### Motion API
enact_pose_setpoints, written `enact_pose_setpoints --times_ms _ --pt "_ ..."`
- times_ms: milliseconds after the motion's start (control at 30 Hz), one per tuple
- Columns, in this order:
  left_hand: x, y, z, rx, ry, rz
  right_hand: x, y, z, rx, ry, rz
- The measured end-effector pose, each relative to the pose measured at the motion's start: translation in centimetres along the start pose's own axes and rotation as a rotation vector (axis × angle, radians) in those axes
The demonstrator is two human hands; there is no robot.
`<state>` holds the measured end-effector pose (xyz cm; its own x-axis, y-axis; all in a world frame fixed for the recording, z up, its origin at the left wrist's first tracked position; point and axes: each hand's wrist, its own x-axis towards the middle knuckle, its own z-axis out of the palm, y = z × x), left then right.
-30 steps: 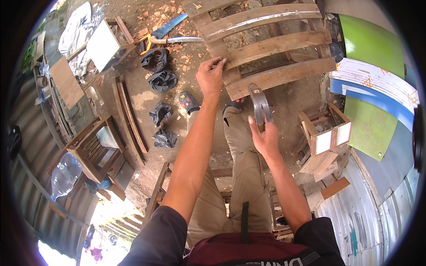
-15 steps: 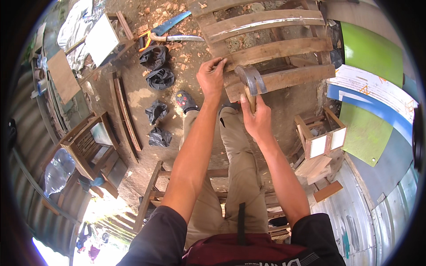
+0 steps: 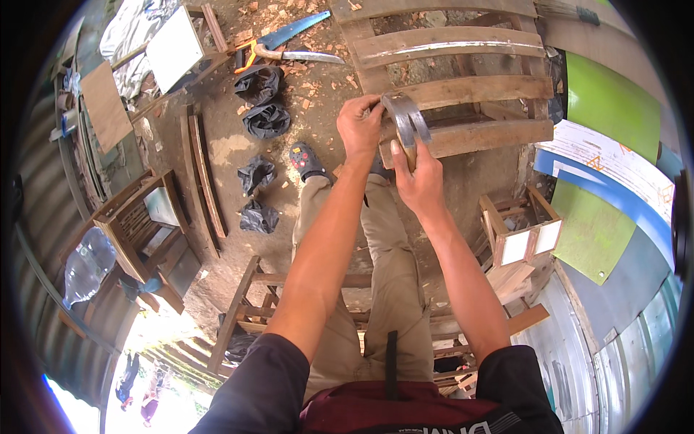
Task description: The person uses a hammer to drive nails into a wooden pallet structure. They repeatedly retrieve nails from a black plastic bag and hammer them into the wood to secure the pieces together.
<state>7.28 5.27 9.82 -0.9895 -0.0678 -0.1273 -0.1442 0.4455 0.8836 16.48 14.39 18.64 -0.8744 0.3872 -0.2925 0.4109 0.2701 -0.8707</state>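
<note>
In my right hand is a claw hammer, gripped by its wooden handle, with the thumb along the handle. Its metal head is over the left end of a slatted wooden frame, close to my left fingertips. My left hand has thumb and fingers pinched together at the frame's left edge. What they pinch, if anything, is too small to make out. The nearest slat runs off to the right, just beyond the hammer.
A blue handsaw and a curved blade with a wooden handle lie among wood chips. Black plastic bags are on the ground at left. Small wooden frames stand at left and right. Green panels lie at right.
The hammer head has come closer to my left fingers and sits lower against the frame's edge. The whole view has shifted slightly, and my left hand still pinches at the frame.
</note>
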Motion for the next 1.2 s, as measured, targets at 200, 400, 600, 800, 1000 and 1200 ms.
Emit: enact_pose_setpoints --times_ms 200,400,600,800,1000,1200 --pt "0.2 -0.5 -0.2 -0.022 0.021 0.064 0.5 -0.2 0.1 -0.052 -0.058 0.021" --pt "0.2 -0.7 -0.1 -0.031 0.014 0.081 0.7 0.2 0.1 -0.080 -0.053 0.012" --pt "0.3 -1.5 -0.1 -0.008 0.015 0.112 0.7 -0.5 -0.1 -0.174 -0.163 0.146" --pt "0.3 -1.0 -0.3 0.011 0.005 0.122 0.5 1.6 -0.2 -0.233 -0.171 0.123" --pt "-0.2 -1.3 -1.2 -0.091 -0.084 0.006 -0.3 0.8 -0.1 -0.131 -0.041 0.043" --pt "-1.0 -2.8 1.0 -0.085 0.090 -0.262 -0.1 -0.6 0.2 -0.057 0.024 -0.072"
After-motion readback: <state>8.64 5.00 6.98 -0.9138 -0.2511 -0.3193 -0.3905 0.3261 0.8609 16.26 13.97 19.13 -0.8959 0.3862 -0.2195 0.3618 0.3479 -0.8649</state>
